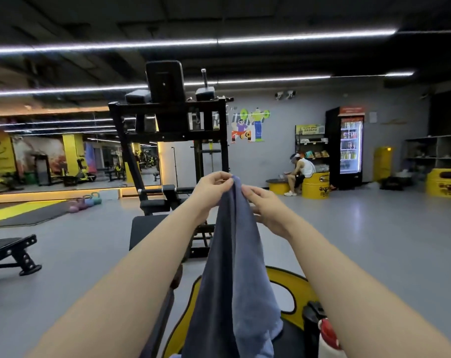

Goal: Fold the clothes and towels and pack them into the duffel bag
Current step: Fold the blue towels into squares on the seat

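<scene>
Two hands hold one blue-grey towel (234, 267) up at arm's length over a gym floor (374, 241), and that long hanging cloth is the largest thing in play. It drops from the hands to the bottom edge of the view, doubled lengthwise so a darker layer lies beside a paler one. Beneath it sits a yellow-and-black round surface (291, 282), and a dark bottle with a red-and-white top (322, 329) stands near its right side. No duffel bag can be made out in view. Smaller still, the left hand (214, 188) pinches the towel's top edge between thumb and fingers, and the right hand (265, 206) pinches the same edge just beside it, its fingers curled on the cloth. The step looks like the first fold, corners brought together at the top. Next, I judge, the halves need matching edge to edge, then the towel needs lowering to halve it again before packing
</scene>
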Motion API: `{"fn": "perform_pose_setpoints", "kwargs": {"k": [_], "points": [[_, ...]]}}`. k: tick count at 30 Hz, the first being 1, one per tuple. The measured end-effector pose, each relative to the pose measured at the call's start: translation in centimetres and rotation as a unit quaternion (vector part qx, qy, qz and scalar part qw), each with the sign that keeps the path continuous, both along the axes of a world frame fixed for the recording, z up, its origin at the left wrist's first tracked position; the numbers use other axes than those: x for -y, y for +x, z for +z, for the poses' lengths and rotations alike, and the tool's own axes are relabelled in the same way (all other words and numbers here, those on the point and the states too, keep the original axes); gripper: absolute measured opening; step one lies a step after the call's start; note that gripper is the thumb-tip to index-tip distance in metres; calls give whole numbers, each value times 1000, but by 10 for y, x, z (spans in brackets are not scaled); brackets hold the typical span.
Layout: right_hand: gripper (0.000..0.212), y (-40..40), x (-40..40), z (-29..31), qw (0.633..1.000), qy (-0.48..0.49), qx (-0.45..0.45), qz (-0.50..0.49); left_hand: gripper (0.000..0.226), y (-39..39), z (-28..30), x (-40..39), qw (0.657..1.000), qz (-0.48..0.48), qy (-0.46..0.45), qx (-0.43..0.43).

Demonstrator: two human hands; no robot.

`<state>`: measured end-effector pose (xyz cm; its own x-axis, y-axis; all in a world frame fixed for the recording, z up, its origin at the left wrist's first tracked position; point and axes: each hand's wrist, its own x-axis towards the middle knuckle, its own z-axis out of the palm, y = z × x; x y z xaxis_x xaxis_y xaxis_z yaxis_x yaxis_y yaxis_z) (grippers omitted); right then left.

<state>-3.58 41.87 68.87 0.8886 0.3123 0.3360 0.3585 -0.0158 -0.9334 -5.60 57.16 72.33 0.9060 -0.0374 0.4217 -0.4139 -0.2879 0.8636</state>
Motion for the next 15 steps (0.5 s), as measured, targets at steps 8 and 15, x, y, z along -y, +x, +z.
{"fn": "perform_pose_setpoints", "kwargs": {"k": [8, 15], "points": [[31, -45, 16, 47, 997, 76, 10, 21, 10, -49, 35, 1, 999, -21, 15, 36], [11, -77, 17, 79, 986, 21, 156, -52, 11, -81, 45, 5, 998, -69, 10, 2]]}}
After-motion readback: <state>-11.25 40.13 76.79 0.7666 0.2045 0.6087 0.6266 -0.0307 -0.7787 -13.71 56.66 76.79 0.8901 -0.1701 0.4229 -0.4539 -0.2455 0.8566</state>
